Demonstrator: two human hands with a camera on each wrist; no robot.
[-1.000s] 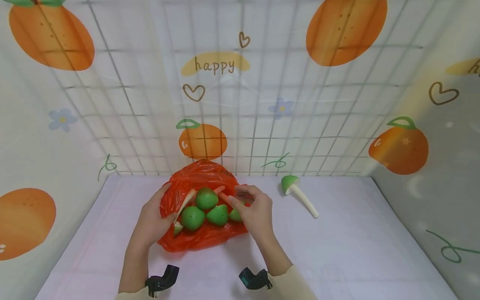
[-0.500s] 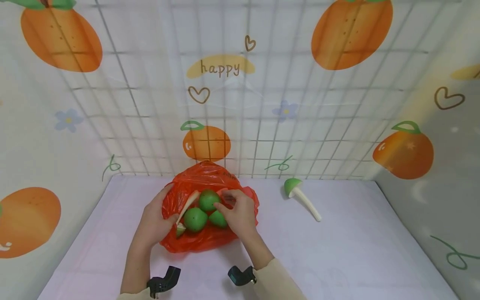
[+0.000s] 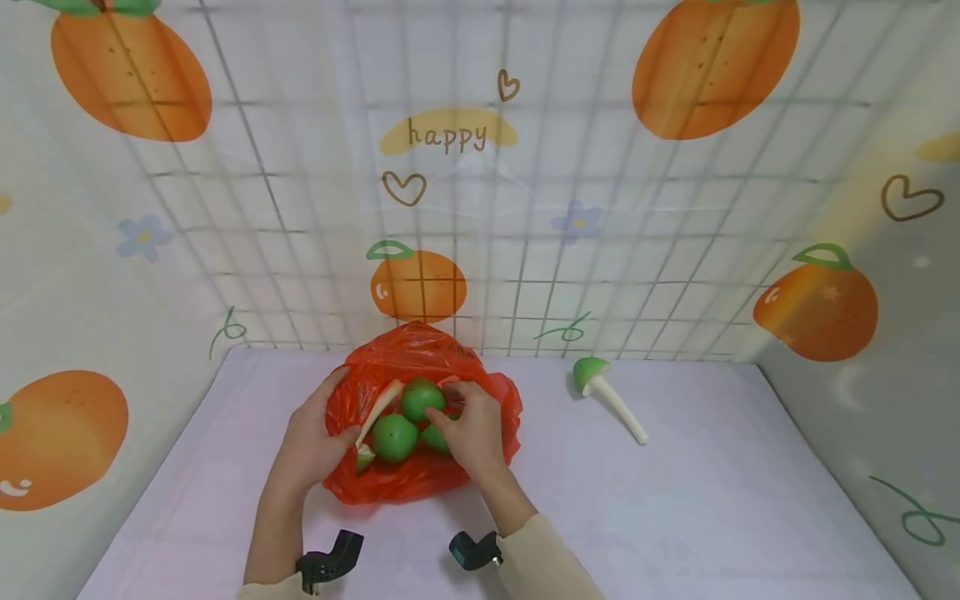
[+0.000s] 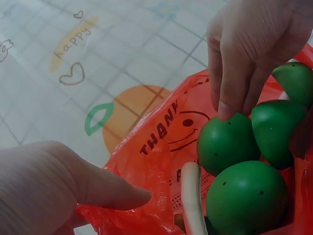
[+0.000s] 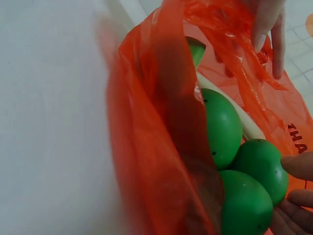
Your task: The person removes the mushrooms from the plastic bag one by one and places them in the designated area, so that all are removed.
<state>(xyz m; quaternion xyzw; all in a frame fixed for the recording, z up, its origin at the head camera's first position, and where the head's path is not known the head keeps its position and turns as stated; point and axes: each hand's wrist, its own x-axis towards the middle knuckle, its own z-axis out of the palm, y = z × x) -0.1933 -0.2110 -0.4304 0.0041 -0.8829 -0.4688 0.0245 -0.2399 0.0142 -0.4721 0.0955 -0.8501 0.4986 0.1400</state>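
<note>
Spill risk if 1 pinch slackens

My left hand (image 3: 313, 437) pinches the crinkled red plastic bag (image 3: 390, 490) at left; loosened, it could collapse. My right hand (image 3: 474, 429) has its thumb on a round, dark-speckled green mushroom cap (image 3: 422, 397) inside; whether my fingers close round it, I can't tell. Pushed, it could slip. 1 green-capped, white-stalked mushroom (image 3: 609, 399) lies well apart, right.

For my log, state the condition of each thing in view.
Red plastic bag: open.
Lone green-capped mushroom: lying outside the bag.
Green mushroom caps: bunched inside the bag.
Pale mushroom stem: slanted inside the bag.
Left grip: holding the bag's edge.
Right grip: against a cap; pinch unclear.
</note>
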